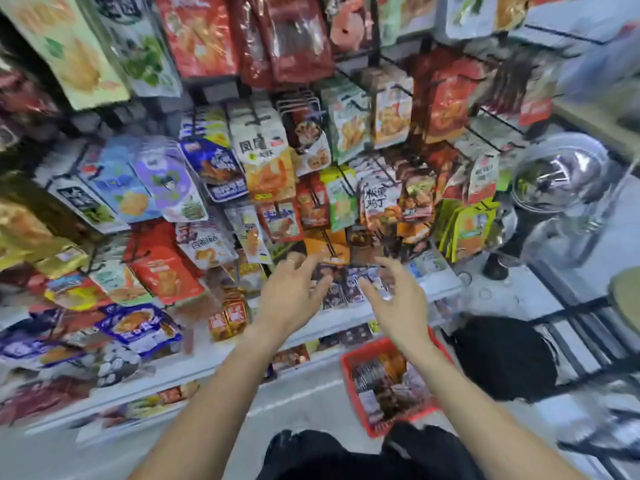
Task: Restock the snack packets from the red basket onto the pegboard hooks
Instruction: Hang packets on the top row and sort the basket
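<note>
Both my hands reach up-frame, fingers spread, empty: left hand, right hand. The red plastic basket of snack packets sits below my right wrist, nearer that hand.

Two hands are showing: the left hand and the right hand, both reaching toward the pegboard. One ring is sitting on a finger of the left hand. One red basket is standing on the floor below the shelf's front edge, and the packets lying in it are too blurred to count. One dark bag is lying on the floor just right of the basket. One shiny metal dome is showing at the right. The hanging snack packets are numbering in the dozens, far too many and too smeared for an exact count
</note>
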A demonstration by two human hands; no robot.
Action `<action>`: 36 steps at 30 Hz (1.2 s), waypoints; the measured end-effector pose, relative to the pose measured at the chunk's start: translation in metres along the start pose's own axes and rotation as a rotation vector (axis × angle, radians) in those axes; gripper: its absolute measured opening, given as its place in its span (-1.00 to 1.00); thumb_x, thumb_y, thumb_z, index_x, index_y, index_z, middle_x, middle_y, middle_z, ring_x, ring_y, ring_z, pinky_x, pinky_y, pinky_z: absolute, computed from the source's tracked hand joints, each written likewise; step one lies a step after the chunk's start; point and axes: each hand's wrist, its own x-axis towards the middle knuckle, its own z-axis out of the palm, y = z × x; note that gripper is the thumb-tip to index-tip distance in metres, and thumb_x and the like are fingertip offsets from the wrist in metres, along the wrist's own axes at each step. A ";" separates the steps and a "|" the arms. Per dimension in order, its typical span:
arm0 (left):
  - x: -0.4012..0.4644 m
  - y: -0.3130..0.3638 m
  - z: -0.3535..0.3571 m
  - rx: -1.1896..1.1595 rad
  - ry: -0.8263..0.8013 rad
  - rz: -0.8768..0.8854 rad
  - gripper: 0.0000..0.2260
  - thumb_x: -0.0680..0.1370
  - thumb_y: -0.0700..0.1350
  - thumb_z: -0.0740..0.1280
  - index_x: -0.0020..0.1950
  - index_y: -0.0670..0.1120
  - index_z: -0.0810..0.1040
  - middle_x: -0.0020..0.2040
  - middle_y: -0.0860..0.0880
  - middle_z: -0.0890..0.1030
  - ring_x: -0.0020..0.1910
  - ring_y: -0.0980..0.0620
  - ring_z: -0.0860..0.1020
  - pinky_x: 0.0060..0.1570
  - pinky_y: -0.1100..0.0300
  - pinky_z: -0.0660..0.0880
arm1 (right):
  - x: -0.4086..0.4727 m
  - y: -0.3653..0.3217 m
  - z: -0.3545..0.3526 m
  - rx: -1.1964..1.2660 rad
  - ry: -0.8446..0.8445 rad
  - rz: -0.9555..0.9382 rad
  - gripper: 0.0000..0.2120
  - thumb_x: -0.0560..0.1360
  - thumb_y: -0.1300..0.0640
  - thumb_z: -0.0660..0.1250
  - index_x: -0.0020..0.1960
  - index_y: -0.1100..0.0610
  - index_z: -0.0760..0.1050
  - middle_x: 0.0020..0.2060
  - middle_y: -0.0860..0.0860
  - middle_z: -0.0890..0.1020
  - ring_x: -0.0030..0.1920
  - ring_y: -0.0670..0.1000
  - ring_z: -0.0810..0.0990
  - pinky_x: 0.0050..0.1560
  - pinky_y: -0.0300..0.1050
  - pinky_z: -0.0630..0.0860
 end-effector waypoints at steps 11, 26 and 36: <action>-0.102 0.092 0.207 -0.035 -0.624 -0.152 -0.51 0.73 0.19 0.13 0.67 0.15 0.23 0.55 -0.15 0.39 0.51 -0.21 0.38 0.40 -0.02 0.39 | -0.142 0.213 -0.059 -0.037 -0.175 0.550 -0.61 0.58 0.00 0.44 0.37 0.01 0.49 0.21 -0.05 0.66 0.21 0.06 0.63 0.02 -0.12 0.44; -0.042 0.018 0.606 -0.130 -0.696 -0.063 -0.46 0.70 0.14 0.25 0.67 0.14 0.22 0.52 -0.17 0.43 0.52 -0.23 0.38 0.46 -0.10 0.36 | -0.089 0.586 0.096 -0.127 -0.215 0.695 -0.59 0.52 0.21 0.49 0.33 0.19 0.50 0.04 0.02 0.61 0.13 0.18 0.62 0.03 -0.09 0.42; -0.027 -0.041 0.875 -0.129 -0.650 0.224 -0.53 0.60 0.14 0.45 0.45 -0.01 0.56 0.26 -0.03 0.59 0.30 -0.09 0.52 0.25 0.03 0.47 | -0.018 0.812 0.199 -0.602 -0.832 0.240 -0.31 0.45 0.28 0.40 0.56 0.06 0.34 0.40 0.07 0.54 0.35 0.12 0.53 0.31 -0.05 0.48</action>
